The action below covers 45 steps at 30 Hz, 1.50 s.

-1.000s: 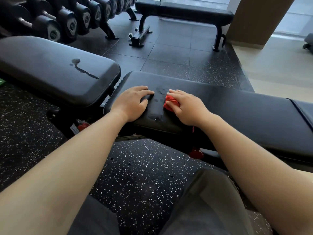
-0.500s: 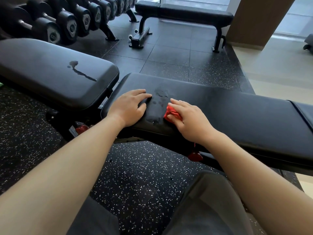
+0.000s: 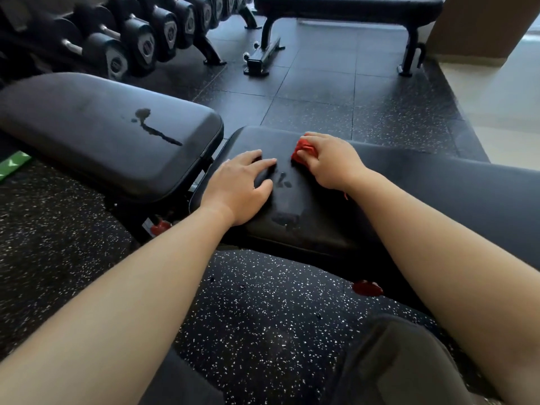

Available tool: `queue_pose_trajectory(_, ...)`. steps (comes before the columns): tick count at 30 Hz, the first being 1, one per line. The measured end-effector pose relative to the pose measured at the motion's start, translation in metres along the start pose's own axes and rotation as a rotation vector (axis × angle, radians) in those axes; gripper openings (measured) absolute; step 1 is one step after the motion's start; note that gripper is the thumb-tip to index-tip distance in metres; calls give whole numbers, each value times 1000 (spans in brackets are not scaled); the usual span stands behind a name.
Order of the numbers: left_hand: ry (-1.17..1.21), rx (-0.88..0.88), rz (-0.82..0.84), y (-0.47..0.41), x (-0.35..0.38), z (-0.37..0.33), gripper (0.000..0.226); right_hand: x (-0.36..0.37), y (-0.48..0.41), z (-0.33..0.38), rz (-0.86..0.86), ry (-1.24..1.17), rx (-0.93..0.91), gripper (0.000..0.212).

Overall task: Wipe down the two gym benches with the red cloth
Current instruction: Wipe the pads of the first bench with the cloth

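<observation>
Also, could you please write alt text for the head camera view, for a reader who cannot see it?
A person's right hand grips a bunched red cloth on a black gym bench, while the left hand rests flat beside a few wet marks. A second bench to the left carries a dark streak; dumbbells stand behind.

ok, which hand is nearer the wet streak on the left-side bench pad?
Left. The left hand rests flat on the near bench, just right of the wet streak; the right hand grips the red cloth farther right.
</observation>
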<state>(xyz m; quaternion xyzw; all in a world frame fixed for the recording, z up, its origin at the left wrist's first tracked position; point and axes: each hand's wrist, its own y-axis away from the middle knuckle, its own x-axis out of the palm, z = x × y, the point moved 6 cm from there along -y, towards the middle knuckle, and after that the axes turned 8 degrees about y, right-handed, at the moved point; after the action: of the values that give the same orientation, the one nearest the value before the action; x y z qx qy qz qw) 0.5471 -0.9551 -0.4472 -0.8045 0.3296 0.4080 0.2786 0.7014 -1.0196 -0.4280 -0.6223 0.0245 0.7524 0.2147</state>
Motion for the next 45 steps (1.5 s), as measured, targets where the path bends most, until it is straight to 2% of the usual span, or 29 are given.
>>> queue_pose_trajectory(7, -12, 4, -12, 2, -1, -2, 45, 3, 1, 1, -18, 35, 18, 25)
queue_pose_trajectory(12, -97, 126, 171, 2, 7, -13, 49, -8, 42, 13, -33, 15, -23, 27)
queue_pose_trajectory(16, -63, 106, 173, -2, 8, -8, 48, -14, 60, 10, -104, -25, -30, 26)
queue_pose_trajectory(22, -27, 116, 124, -1, 6, -8, 46, -5, 14, -14, -55, -6, 78, 19)
queue_pose_trajectory(27, -5, 117, 92, -1, 5, -7, 44, 0, -31, -34, -5, 35, 264, 26)
queue_pose_trajectory(30, -1, 118, 82, -1, 5, -7, 44, 4, -41, -39, 22, 79, 300, 30)
queue_pose_trajectory(40, 17, 98, 63, 1, -1, -11, 41, -6, 7, -16, -40, 21, 107, 30)
queue_pose_trajectory(45, 87, 112, -59, 16, -12, -18, 32, -12, 60, 4, -50, -20, -30, 31)
